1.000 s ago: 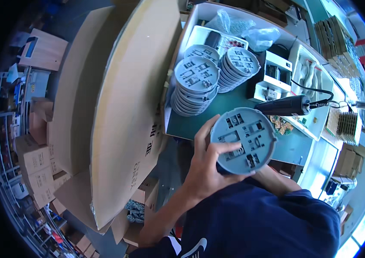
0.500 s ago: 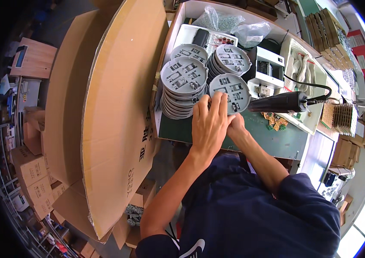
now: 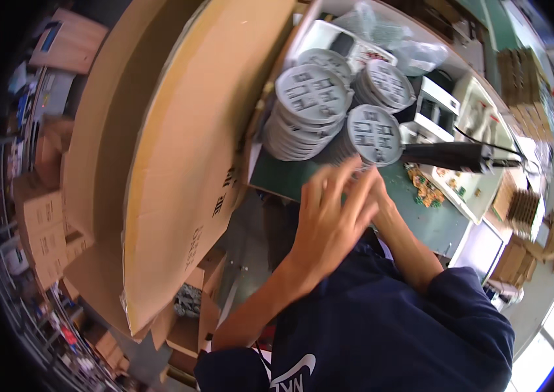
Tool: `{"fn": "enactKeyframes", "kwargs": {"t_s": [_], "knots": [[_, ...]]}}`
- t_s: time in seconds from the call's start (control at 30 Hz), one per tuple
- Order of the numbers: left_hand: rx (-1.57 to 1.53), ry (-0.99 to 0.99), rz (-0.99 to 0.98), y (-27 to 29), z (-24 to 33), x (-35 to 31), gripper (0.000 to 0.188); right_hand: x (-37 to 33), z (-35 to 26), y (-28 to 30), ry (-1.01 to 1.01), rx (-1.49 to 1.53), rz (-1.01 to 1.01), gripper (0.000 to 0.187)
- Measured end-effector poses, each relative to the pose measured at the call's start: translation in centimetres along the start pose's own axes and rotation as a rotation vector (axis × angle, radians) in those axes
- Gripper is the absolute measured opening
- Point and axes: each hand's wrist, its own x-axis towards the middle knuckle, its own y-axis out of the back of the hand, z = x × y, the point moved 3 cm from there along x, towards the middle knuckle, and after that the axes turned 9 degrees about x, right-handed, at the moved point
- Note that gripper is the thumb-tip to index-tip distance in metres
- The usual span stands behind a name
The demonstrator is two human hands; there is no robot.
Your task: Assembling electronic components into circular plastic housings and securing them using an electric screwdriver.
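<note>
My left hand (image 3: 330, 219) is raised just in front of the nearest stack, fingers spread and smeared by motion; nothing shows between them. Behind it, my right hand (image 3: 379, 189) is mostly covered, so its fingers and anything in them are hidden. The two hands are close together or touching. Just beyond my fingertips lies a round grey plastic disc (image 3: 374, 134) with cut-outs and metal pieces, topping a stack. More such discs are piled in a tall left stack (image 3: 311, 93), a back stack (image 3: 387, 83) and another partly hidden behind (image 3: 325, 60).
A large cardboard box (image 3: 192, 157) stands left of the green bench (image 3: 277, 175). To the right lie a black cylindrical tool (image 3: 447, 155) with a cable, small circuit boards (image 3: 426, 189), a white device (image 3: 436, 108) and a white tray (image 3: 450, 189). Clear bags (image 3: 417, 57) sit at the back.
My left hand has come off the near disc and back toward me, its fingers spreading. My right hand is now more hidden behind it. The whole view has turned and shifted slightly.
</note>
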Motion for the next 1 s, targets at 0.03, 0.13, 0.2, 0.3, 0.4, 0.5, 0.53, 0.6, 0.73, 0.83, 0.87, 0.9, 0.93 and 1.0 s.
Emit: {"fn": "enactKeyframes", "kwargs": {"t_s": [0.03,0.13,0.2,0.3,0.4,0.5,0.53,0.6,0.73,0.83,0.87,0.9,0.93,1.0], "knots": [[-0.110,-0.022,-0.024,3.3,-0.3,-1.2,0.054,-4.1,2.1,-2.1,0.081,0.014,0.190,0.041],[-0.230,-0.048,-0.081,17.4,-2.2,-3.6,0.033,-10.1,5.1,-3.0,-0.218,-0.613,-0.177,0.050],[-0.496,0.472,0.361,22.5,-6.2,-7.0,0.028,-15.3,7.5,-7.4,-0.471,-0.902,-0.564,0.048],[-0.097,0.781,0.002,29.8,-15.0,-7.7,0.043,-22.9,11.5,-17.4,-0.774,-1.509,-1.412,0.038],[-0.072,0.923,-0.320,28.0,-25.3,-10.7,0.047,-29.3,14.9,-26.7,-0.378,-1.862,-1.975,0.030],[0.349,0.833,-0.812,22.5,-33.8,-13.0,0.063,-34.2,20.8,-33.8,0.340,-2.515,-2.035,0.038],[0.329,0.885,-0.931,20.3,-35.2,-13.0,0.063,-31.9,24.5,-35.8,0.277,-2.720,-1.968,0.039],[0.275,0.925,-1.049,16.4,-37.0,-13.8,0.065,-26.2,31.8,-39.8,0.225,-3.037,-1.800,0.041],[0.582,1.339,-0.684,13.6,-41.2,-15.8,0.076,-12.0,39.9,-39.9,-0.056,-3.394,-1.564,0.054],[0.475,1.385,-0.458,12.1,-42.7,-20.8,0.075,-1.3,43.4,-32.2,-0.737,-2.713,-0.917,0.047],[0.499,1.294,-0.193,12.5,-42.7,-20.4,0.071,3.4,43.3,-28.9,-0.807,-2.364,-0.764,0.051],[0.484,1.297,-0.181,12.2,-43.0,-19.5,0.071,8.4,42.6,-26.4,-0.838,-2.013,-0.619,0.057],[0.471,1.349,-0.126,12.3,-42.7,-18.8,0.069,10.8,42.3,-24.5,-0.858,-2.030,-0.603,0.057],[0.466,1.419,-0.073,12.4,-42.4,-18.9,0.069,11.5,42.2,-21.5,-0.793,-2.440,-1.244,0.066]]}}
